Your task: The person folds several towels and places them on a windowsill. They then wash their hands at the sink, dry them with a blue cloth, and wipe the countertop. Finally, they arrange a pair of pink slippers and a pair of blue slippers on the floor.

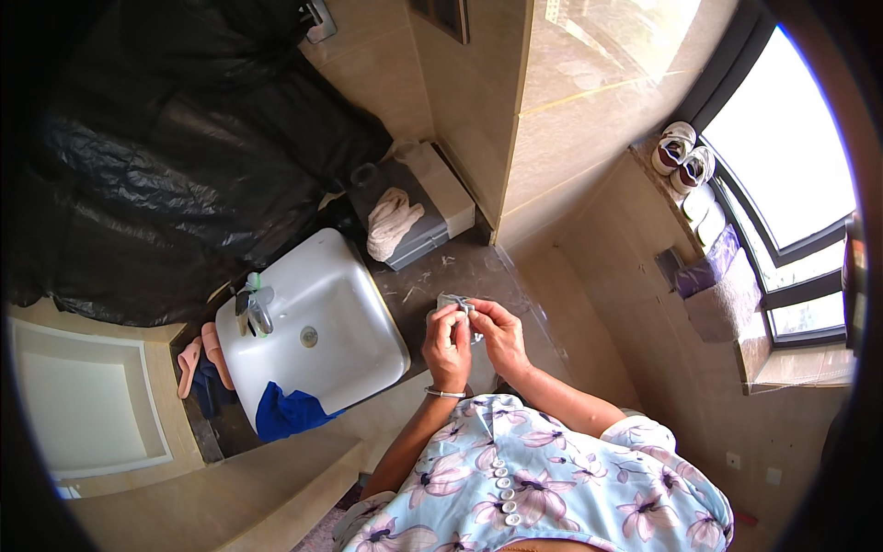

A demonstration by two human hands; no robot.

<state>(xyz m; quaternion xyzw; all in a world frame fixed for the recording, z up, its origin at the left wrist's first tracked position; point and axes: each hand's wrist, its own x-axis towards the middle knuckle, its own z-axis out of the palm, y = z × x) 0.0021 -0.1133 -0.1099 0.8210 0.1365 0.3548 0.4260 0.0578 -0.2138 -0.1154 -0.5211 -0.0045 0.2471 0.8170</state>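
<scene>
At mid-view, the left hand and right hand together pinch a small grey-white item, its kind unclear, with the dark bench at twelve o'clock, and a slackened grip might drop it toward the white sink at nine o'clock.

Basin, white. Cloth, royal blue. Slippers, pink. Shirt, pale blue, purple-pink floral pattern. Sheeting, black. Small held item, partly hidden, apparently grey.
</scene>
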